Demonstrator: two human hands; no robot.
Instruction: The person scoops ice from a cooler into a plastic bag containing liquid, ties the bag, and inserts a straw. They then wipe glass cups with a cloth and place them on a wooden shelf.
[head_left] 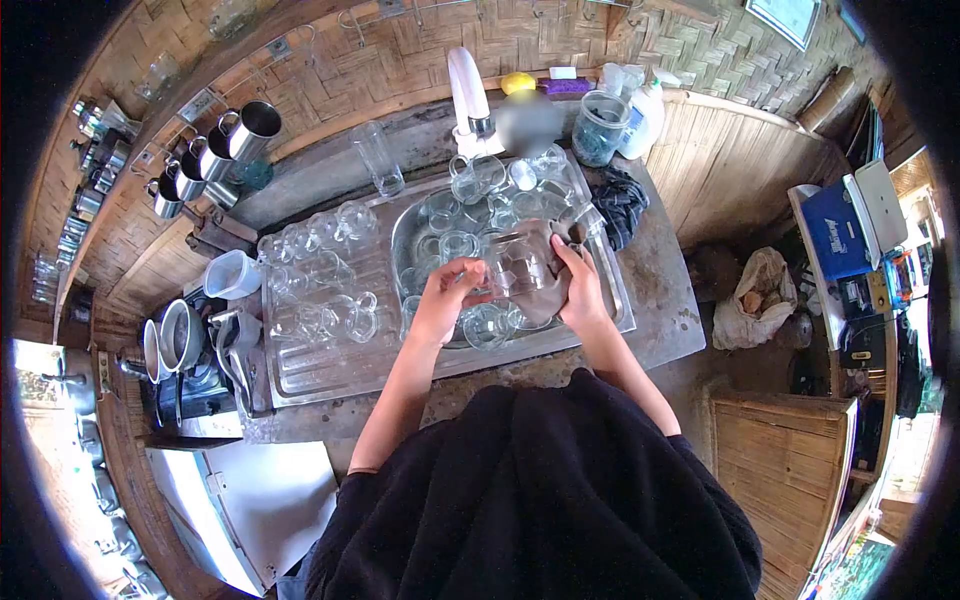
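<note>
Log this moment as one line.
left hand: holds glass | right hand: holds glass | below: sink with small glasses | drainboard: glass mugs

Grey stone tabletop (665,310) holds a steel sink with drainboard (320,375). A dark crumpled cloth (620,205) lies beside its right rear corner; a tall glass (380,158) and a clear jar (600,128) stand behind it.

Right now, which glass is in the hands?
The big glass over the sink, gripped between left hand and right hand; the rest lie in the sink or on the drainer.
</note>
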